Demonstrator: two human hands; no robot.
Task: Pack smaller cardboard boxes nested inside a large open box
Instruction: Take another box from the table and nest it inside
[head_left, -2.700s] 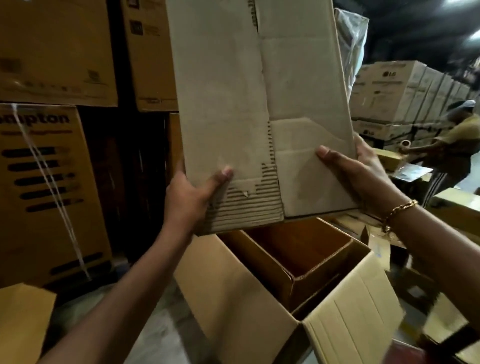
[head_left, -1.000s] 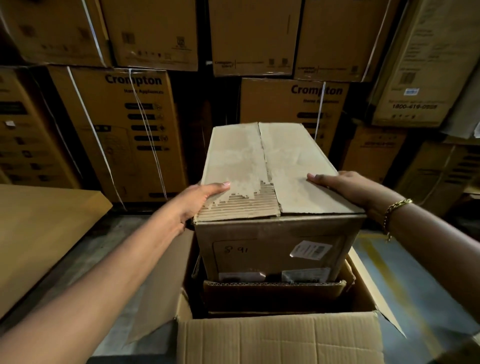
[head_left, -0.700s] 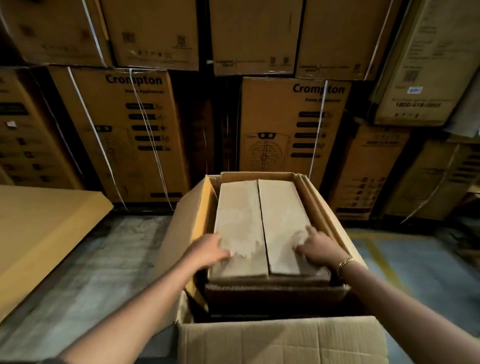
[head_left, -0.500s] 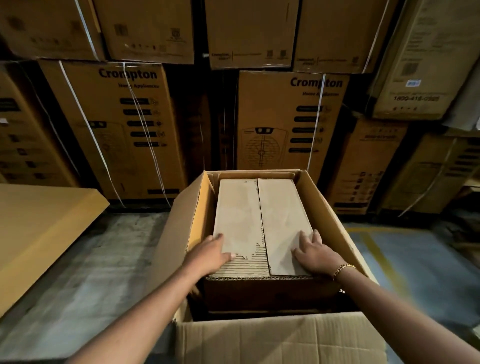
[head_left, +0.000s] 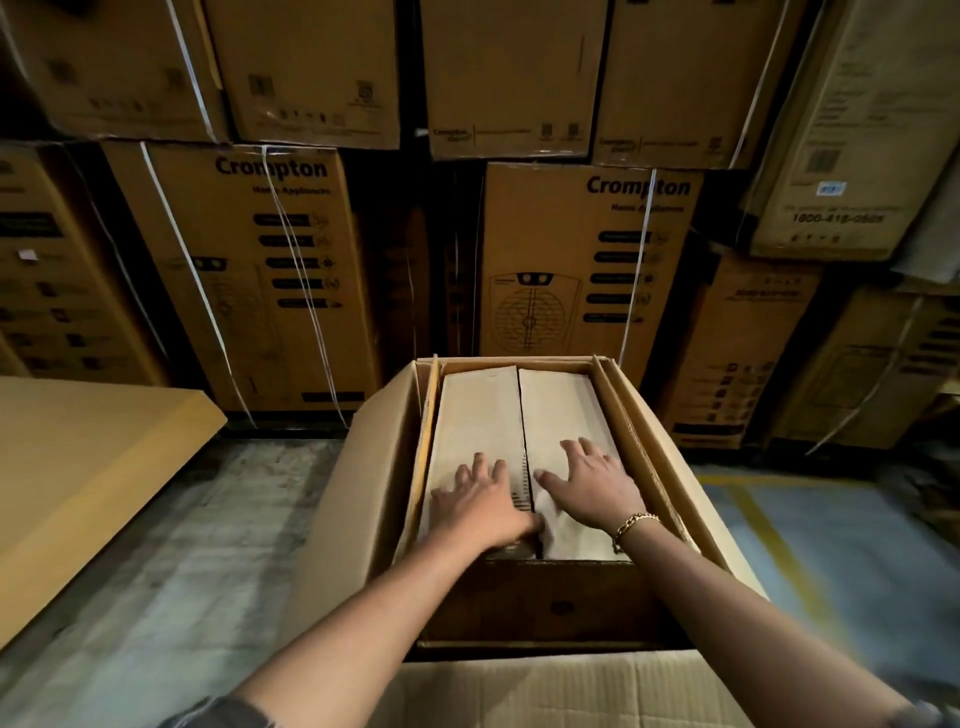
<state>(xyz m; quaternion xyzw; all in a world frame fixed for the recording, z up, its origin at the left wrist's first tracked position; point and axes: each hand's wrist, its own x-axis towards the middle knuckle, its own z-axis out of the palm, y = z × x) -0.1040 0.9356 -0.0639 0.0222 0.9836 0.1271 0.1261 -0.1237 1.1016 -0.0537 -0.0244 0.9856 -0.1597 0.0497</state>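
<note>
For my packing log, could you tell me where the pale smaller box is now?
In the head view, the pale smaller box sits centrally inside the large open box, with the left hand and right hand flat on its top.

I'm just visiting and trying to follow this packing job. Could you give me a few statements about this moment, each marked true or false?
1. The left hand and right hand lie flat on top of the pale smaller box. True.
2. The pale smaller box is held up in the air. False: it sits down inside the large open box.
3. The gold bracelet is on the left wrist. False: it is on the right wrist.
4. The stacked cartons behind are printed "Crompton". True.
</note>
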